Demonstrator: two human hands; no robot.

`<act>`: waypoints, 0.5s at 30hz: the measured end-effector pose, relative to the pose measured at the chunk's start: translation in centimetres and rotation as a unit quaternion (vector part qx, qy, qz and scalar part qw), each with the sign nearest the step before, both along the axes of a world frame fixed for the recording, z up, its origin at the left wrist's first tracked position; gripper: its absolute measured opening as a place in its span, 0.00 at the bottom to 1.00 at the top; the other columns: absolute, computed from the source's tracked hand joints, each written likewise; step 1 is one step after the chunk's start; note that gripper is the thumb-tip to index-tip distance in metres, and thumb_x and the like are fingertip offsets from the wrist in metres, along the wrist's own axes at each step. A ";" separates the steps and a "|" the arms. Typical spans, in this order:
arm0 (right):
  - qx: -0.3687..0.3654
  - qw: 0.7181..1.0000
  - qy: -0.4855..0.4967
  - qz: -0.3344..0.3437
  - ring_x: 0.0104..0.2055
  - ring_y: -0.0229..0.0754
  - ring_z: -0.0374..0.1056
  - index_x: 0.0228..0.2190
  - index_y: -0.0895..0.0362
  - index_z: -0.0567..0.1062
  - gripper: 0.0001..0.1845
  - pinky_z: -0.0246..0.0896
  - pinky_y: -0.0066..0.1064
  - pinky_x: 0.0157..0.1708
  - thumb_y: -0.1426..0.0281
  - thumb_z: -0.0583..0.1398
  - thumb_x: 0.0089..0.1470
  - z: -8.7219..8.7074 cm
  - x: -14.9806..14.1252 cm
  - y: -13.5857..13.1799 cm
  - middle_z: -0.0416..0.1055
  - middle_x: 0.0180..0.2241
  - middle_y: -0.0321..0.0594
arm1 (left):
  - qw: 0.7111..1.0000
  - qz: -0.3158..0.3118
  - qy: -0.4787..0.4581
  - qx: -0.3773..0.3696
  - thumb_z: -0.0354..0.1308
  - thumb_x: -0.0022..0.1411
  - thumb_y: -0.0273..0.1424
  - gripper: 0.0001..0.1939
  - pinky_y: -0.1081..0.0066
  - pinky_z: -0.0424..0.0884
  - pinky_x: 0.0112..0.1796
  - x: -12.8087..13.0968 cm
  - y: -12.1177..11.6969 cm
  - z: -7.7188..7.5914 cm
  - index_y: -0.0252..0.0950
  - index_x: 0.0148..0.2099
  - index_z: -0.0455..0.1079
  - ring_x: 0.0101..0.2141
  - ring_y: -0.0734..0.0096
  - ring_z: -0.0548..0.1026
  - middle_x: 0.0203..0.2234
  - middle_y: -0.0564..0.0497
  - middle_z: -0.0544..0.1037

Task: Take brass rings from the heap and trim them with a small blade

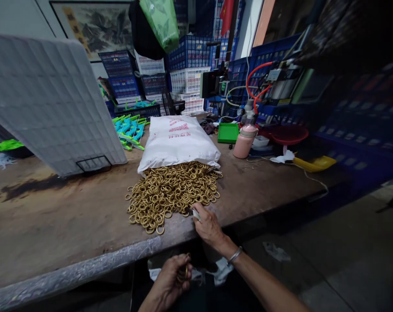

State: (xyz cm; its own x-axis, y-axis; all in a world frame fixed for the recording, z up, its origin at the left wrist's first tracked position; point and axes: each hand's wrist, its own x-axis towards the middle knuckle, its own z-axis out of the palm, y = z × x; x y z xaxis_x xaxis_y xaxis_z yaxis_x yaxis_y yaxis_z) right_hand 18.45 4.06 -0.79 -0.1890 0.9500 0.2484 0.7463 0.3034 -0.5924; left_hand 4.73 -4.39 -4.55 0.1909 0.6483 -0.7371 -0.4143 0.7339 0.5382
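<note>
A heap of brass-coloured metal rings (170,188) spreads over the brown table in front of a white sack (180,141) with red print. Below the table's front edge, my left hand (172,277) curls its fingers around several of the rings (182,273). My right hand (209,227), with a silver bangle (234,255) on its wrist, reaches to the heap's near right edge. Its thumb and fingers are drawn together at the rings. A small whitish piece (196,214) shows at the fingers; whether it is held or worn is unclear.
A large pale ribbed panel (53,104) stands tilted on the left of the table (95,225). Turquoise and green plastic pieces (130,130) lie behind it. To the right are a green tray (228,133), a pink bottle (244,143) and a yellow scoop-like tray (315,163).
</note>
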 end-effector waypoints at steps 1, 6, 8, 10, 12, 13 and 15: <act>0.009 1.000 0.005 0.007 0.33 0.38 0.64 0.35 0.56 0.66 0.15 0.51 0.25 0.32 0.80 0.50 0.43 -0.1 -0.2 0.6 0.69 0.31 0.38 | 0.999 0.017 -0.005 -0.029 0.61 0.47 0.31 0.09 0.80 0.59 0.16 0.1 0.3 -0.9 0.31 0.27 0.65 0.17 0.77 0.67 0.16 0.51 0.71; 0.021 0.998 -0.036 0.036 0.38 0.40 0.64 0.39 0.55 0.66 0.17 0.52 0.26 0.34 0.78 0.52 0.45 -0.5 -2.2 1.7 0.70 0.35 0.39 | 0.993 0.106 -0.052 -0.025 0.61 0.46 0.25 0.04 0.69 0.70 0.30 0.7 1.5 -4.4 0.32 0.27 0.67 0.29 0.66 0.74 0.24 0.46 0.76; 0.012 0.997 -0.073 0.030 0.38 0.40 0.65 0.39 0.54 0.67 0.16 0.51 0.27 0.34 0.77 0.53 0.46 -0.4 -3.1 1.8 0.70 0.36 0.40 | 0.992 0.114 -0.055 -0.017 0.61 0.45 0.25 0.05 0.68 0.69 0.31 0.7 1.7 -5.3 0.33 0.28 0.68 0.30 0.65 0.73 0.26 0.46 0.76; 0.004 0.994 -0.105 0.017 0.36 0.40 0.65 0.37 0.54 0.67 0.14 0.49 0.27 0.32 0.76 0.53 0.46 -0.3 -3.7 2.0 0.70 0.35 0.38 | 0.992 0.121 -0.043 -0.016 0.62 0.45 0.27 0.05 0.67 0.69 0.31 0.5 1.7 -6.0 0.35 0.28 0.68 0.30 0.65 0.73 0.26 0.48 0.76; 0.003 0.992 -0.124 0.004 0.34 0.39 0.65 0.35 0.53 0.68 0.13 0.48 0.27 0.30 0.77 0.53 0.46 -0.4 -3.9 2.3 0.70 0.33 0.37 | 0.992 0.123 -0.027 -0.022 0.61 0.45 0.28 0.05 0.67 0.68 0.31 0.4 1.6 -6.4 0.35 0.26 0.67 0.29 0.65 0.72 0.25 0.48 0.75; 0.005 0.992 -0.127 0.001 0.33 0.39 0.65 0.34 0.54 0.69 0.12 0.47 0.27 0.29 0.78 0.52 0.46 -0.5 -3.9 2.4 0.70 0.32 0.37 | 0.992 0.118 -0.021 -0.024 0.61 0.45 0.29 0.05 0.67 0.68 0.30 0.3 1.5 -6.5 0.35 0.26 0.67 0.29 0.65 0.72 0.25 0.48 0.75; 0.011 0.993 -0.121 0.000 0.32 0.38 0.65 0.33 0.54 0.69 0.13 0.46 0.27 0.28 0.79 0.52 0.45 -0.6 -3.7 2.7 0.70 0.31 0.37 | 0.995 0.101 -0.012 -0.022 0.62 0.45 0.29 0.06 0.69 0.67 0.30 0.3 1.2 -6.3 0.34 0.26 0.68 0.29 0.66 0.71 0.25 0.48 0.74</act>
State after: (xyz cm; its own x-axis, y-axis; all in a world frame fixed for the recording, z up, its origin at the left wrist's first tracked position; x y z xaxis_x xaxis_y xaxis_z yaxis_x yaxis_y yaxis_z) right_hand 14.78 6.73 -1.42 -0.2450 0.9452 0.2160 0.8663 0.3135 -0.3890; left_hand 5.03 -3.14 -10.81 0.0773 0.6424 -0.7625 -0.5685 0.6567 0.4955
